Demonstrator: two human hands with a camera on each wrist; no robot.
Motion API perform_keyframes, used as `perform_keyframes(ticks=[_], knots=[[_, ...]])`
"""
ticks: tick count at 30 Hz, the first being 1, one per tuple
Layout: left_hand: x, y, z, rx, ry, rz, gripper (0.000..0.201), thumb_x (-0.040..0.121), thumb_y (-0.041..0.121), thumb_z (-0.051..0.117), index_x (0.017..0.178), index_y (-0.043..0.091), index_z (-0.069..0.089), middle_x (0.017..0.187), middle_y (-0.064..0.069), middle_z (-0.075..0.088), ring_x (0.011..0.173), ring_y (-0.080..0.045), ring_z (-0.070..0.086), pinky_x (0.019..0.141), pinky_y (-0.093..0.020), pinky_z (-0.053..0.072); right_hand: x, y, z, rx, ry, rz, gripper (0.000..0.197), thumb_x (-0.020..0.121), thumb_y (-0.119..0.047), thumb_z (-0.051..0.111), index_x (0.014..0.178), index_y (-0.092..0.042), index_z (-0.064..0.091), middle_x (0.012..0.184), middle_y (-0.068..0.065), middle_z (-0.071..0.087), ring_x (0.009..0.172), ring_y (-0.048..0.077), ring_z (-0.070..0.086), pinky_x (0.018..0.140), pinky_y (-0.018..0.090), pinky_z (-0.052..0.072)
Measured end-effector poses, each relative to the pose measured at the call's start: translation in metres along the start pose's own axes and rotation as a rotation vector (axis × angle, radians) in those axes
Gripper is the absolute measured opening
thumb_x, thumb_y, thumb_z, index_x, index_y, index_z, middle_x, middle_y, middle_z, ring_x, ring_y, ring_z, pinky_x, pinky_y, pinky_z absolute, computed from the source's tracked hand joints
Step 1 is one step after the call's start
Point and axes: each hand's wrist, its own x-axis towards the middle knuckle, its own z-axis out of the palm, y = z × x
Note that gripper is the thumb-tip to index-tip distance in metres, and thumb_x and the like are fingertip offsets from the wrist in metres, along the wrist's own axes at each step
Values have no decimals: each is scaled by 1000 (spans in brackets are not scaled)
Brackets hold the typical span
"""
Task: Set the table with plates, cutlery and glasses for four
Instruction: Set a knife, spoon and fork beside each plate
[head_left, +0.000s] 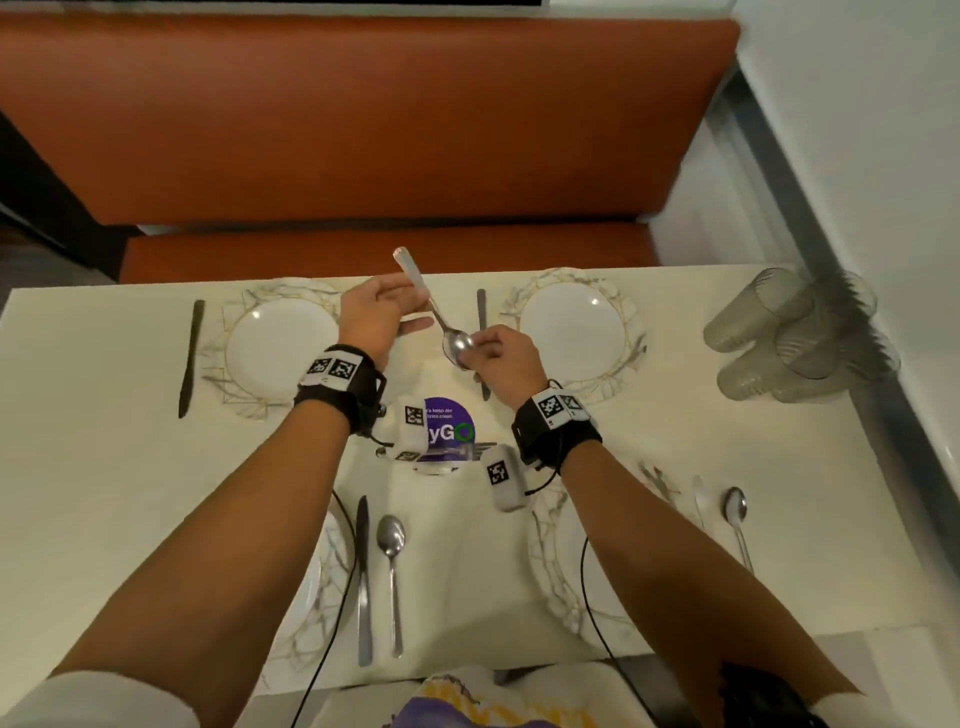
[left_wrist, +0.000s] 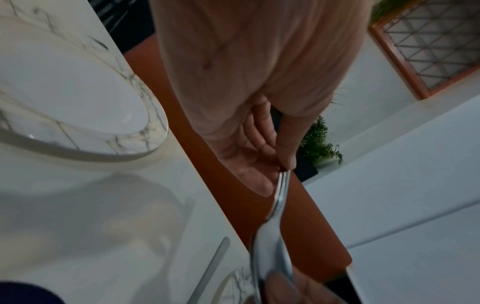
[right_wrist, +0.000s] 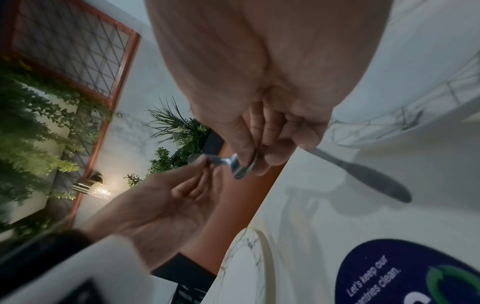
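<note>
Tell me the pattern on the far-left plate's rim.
On the far-left plate: white marble, grey veins, thin gold lines; clearest in the head view.

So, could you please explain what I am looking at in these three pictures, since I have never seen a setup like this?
There is no machine: a person sets a table bare-handed, wearing three cameras. The large picture comes from the head, looking down; the other two look along each wrist at the fingers. The left hand holds a spoon by its handle, and the right hand pinches its bowl. On the white table lie four plates, with knives and, by the near plates, two more spoons. Stacked glasses wait at the far right, and a purple sticker sits in the middle.
</note>
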Motion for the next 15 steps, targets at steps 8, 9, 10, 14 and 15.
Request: perform_keyframes(ticks=[8, 9, 10, 14, 15], knots=[[18, -57, 18, 104, -40, -107, 21, 96, 4, 69, 116, 7, 73, 97, -15, 76, 83, -22, 71, 69, -28, 62, 8, 11, 13, -71, 38, 94, 21, 81, -15, 79, 100, -16, 69, 84, 9, 76, 66, 21, 70, 58, 27, 55], [19, -62, 19, 108, -50, -118, 20, 95, 3, 69, 115, 7, 74, 95, -14, 76, 82, -22, 72, 68, -27, 61, 7, 15, 10, -80, 42, 102, 20, 82, -14, 78, 100, -14, 69, 84, 10, 76, 62, 18, 69, 53, 20, 52], [21, -65, 19, 113, -59, -125, 20, 94, 2, 70, 113, 7, 74, 94, -15, 76, 80, -21, 72, 68, -27, 61, 6, 20, 8, -87, 54, 114, 19, 83, -14, 77, 100, -13, 68, 82, 9, 76, 58, 16, 68, 49, 15, 48], [33, -75, 23, 153, -102, -145, 18, 92, 2, 73, 110, 7, 75, 93, -19, 76, 77, -21, 71, 72, -32, 64, 4, 35, -3, -80, 81, 176, 11, 87, -13, 72, 96, -13, 66, 81, 6, 75, 54, 15, 68, 50, 21, 51], [39, -79, 23, 184, -101, -154, 18, 92, 4, 73, 110, 7, 75, 91, -18, 76, 76, -21, 70, 72, -31, 63, 4, 38, -7, -56, 77, 190, 9, 88, -10, 70, 92, -15, 64, 82, 6, 74, 54, 16, 66, 49, 22, 52]])
